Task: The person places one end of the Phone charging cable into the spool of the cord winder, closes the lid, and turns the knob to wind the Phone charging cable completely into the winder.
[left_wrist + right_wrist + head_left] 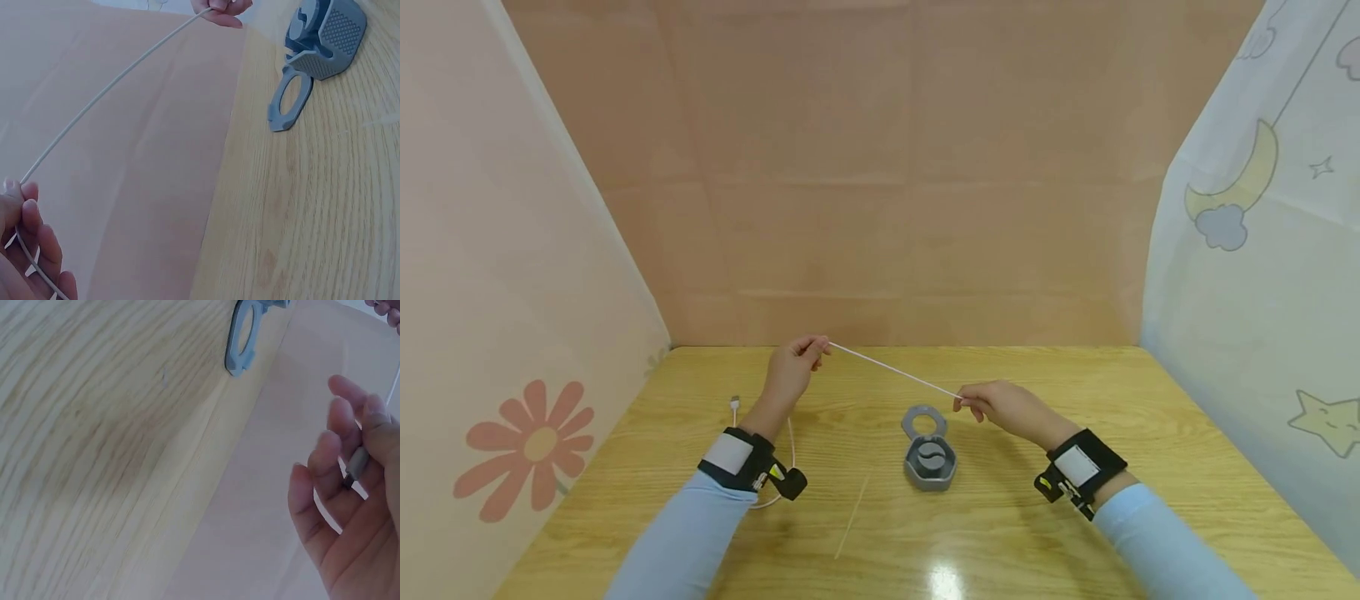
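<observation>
Head view: we see our two hands raised over a wooden worktop [1075,533], walled by a peach panel at 12 o'clock, a flower-print sheet at 9 o'clock and a moon-and-star sheet at 3 o'clock. Bare wood lies between our forearms and toward the near edge at 6 o'clock; the back edge sits just behind the hands. Left hand [792,371] and right hand [1003,407] are well apart, each pinching one end of a thin white cable [895,373] stretched taut in the air between them. It looks slim, pale, nearly straight. Long axis runs from about 10 o'clock at the left hand down to 4 o'clock at the right hand. Right wrist view shows a small grey plug [357,464] held between thumb and fingers [340,419]. More white cable trails down past the left wrist to a connector [735,402] lying on the wood at 9 o'clock. A grey cable winder [930,458] with a ring tab sits on the worktop below the cable, nearer the right hand.
</observation>
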